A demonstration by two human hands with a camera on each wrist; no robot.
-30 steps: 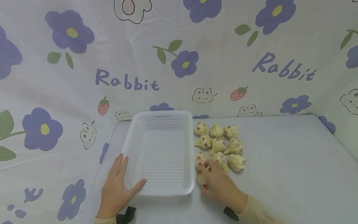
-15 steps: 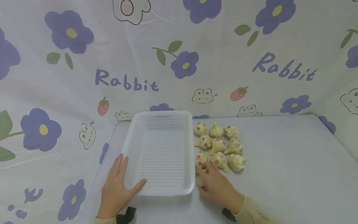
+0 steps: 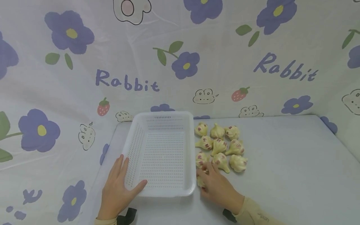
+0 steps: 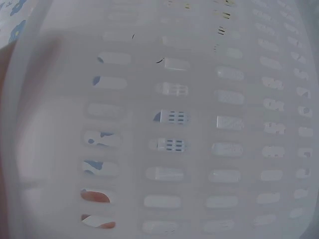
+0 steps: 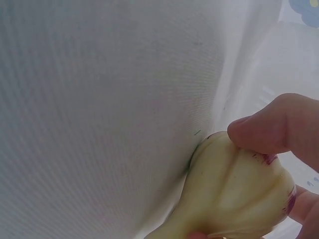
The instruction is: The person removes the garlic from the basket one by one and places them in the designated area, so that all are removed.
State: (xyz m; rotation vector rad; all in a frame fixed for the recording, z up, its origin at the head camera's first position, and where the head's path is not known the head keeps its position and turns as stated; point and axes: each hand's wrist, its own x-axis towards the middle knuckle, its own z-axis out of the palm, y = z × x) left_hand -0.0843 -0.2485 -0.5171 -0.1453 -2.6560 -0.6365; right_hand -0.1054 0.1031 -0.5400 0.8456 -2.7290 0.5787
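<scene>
My right hand (image 3: pixel 217 187) grips a garlic bulb (image 5: pixel 234 189) low on the table, right beside the basket's near right corner. In the right wrist view the thumb (image 5: pixel 264 124) lies across the bulb's purple-marked side, and its stem points down and left. My left hand (image 3: pixel 116 186) is spread along the near left rim of a white plastic basket (image 3: pixel 192 150) with a perforated floor. The basket holds nothing. Three rows of pale garlic bulbs (image 3: pixel 218 146) with purple patches lie just right of it.
The white-covered table (image 3: pixel 287 162) extends to the right of the garlic. A white cloth (image 3: pixel 225 47) printed with purple flowers and "Rabbit" lettering hangs close behind the basket and on the left side.
My right hand has shifted slightly left with the garlic bulb, nearer the basket. The left hand, the basket and the other bulbs keep their places.
</scene>
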